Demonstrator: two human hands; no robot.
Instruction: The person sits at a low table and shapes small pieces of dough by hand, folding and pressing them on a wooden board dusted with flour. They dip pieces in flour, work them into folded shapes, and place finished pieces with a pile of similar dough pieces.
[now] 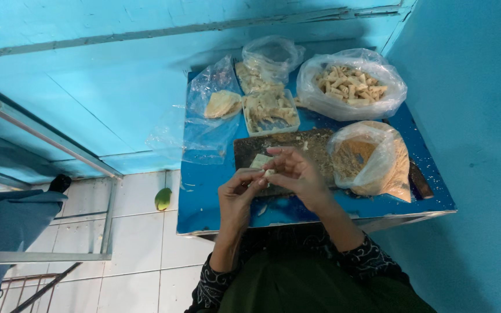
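both hands are held together over the near part of a small blue-topped table (215, 197). a small pale piece of wrapper dough (262, 165) is pinched between the fingertips of the left hand (237, 194) and the right hand (298, 174), whose fingers are curled around it. just beyond the hands a dark wooden cutting board (285, 145) is laid. to the right of the right hand a clear plastic bag of golden crumbs (372, 159) is set, touching the board's edge. farther out, a shallow tray of pale strips (271, 111), a clear bag with a flat pale stack (221, 104) and an open bag of cut rolls (350, 84) are seen. left of the left hand, on the white tiled floor, a green fruit (163, 199) is lying.
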